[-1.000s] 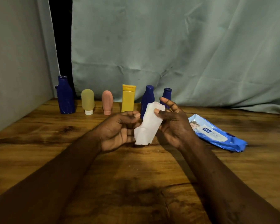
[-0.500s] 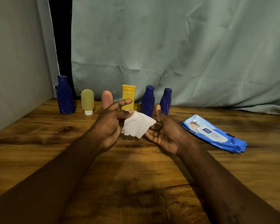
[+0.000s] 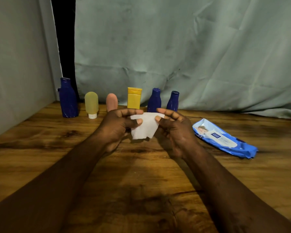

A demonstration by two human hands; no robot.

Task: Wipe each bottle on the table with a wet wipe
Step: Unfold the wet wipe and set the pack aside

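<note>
A white wet wipe (image 3: 145, 127) is stretched between my hands above the table's middle. My left hand (image 3: 117, 127) pinches its left edge and my right hand (image 3: 174, 130) pinches its right edge. Behind them stand several bottles in a row: a large blue bottle (image 3: 68, 98), a yellow-green tube (image 3: 91, 104), a pink tube (image 3: 111, 101), a yellow tube (image 3: 134, 98), a blue bottle (image 3: 154, 100) and a smaller blue bottle (image 3: 173, 100). My hands hide the lower parts of the middle bottles.
A blue pack of wipes (image 3: 223, 138) lies flat on the wooden table (image 3: 40, 148) to the right of my right hand. A grey wall stands at the left and a green cloth hangs behind the bottles.
My left hand held the wipe over my open right palm half a second ago. Now both hands pinch it and hold it spread between them.
</note>
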